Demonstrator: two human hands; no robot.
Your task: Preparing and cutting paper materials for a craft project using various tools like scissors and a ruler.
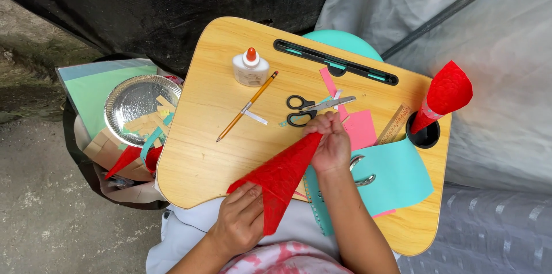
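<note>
Single head-worn view, looking steeply down, close over the wooden surface (201, 159). Wearer's arms enter from 6 o'clock; dark cloth at 12, concrete floor (40, 205) at 8.

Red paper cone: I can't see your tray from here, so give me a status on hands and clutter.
Left hand gripping red paper cone at wide end. Right hand pinching its tip. Scissors and pencil lie apart on wooden tray.

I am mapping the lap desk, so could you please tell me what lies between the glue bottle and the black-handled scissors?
In the head view, only the tip end of the yellow pencil crosses between the glue bottle and the scissors; otherwise bare wooden desk.
</note>
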